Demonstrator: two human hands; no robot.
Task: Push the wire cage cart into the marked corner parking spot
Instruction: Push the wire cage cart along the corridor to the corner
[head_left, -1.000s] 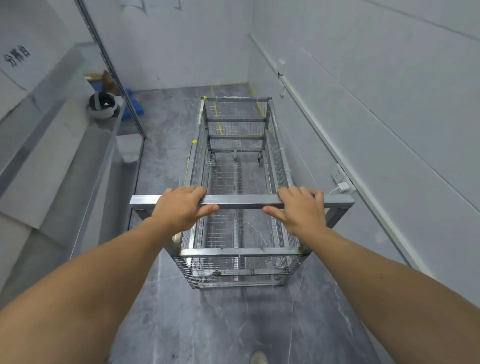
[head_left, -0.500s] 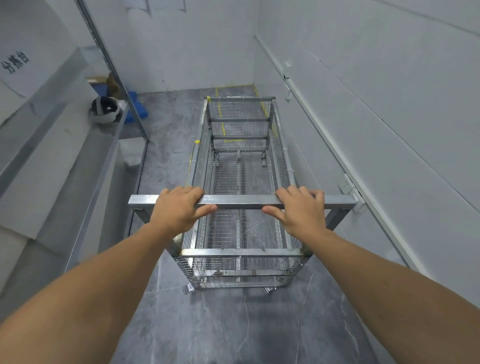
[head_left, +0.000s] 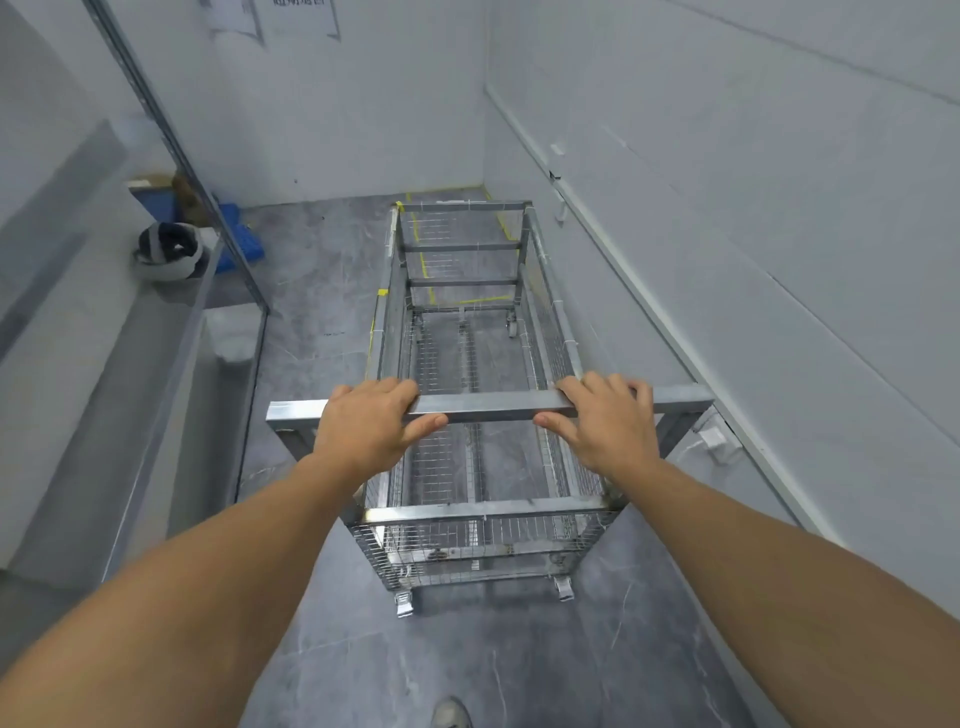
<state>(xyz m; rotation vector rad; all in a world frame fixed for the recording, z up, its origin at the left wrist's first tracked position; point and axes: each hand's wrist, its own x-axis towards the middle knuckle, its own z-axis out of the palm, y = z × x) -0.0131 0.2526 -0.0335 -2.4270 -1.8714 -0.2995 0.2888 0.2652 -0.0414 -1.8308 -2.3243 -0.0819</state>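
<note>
- Since a second ago the cart (head_left: 470, 395) has rolled on toward the corner at the upper middle of the frame; more of the yellow tape (head_left: 427, 267) now shows through and around its far end.
- The rear casters have come into view under the near end at lower centre, so the cart has moved out ahead of you.
- Your grip hasn't changed: left hand (head_left: 371, 423) and right hand (head_left: 605, 421) both sit on the handle bar (head_left: 491, 404), as before.
- Fingers: wrapped over the top of the bar on both hands, thumbs underneath, closed on it.
- Means for the task: probably late in the push. The far end looks to be crossing the near tape line; not yet up to the back wall.
- Cart now: centre frame, long axis pointing at the corner, running near the right wall (head_left: 727, 234). The gap on that side looks slim; can't tell if it touches.
- Looks: bare steel frame, wire mesh sides and floor, empty, open top, cross bars at the far end.
- Handle bar is wider than the cage, and its right end sits close to a wall fitting (head_left: 712, 440) at mid right. Watch that; it could snag.
- Helmet (head_left: 167, 250) on the counter (head_left: 104, 395) at upper left, well apart from the cart.
</note>
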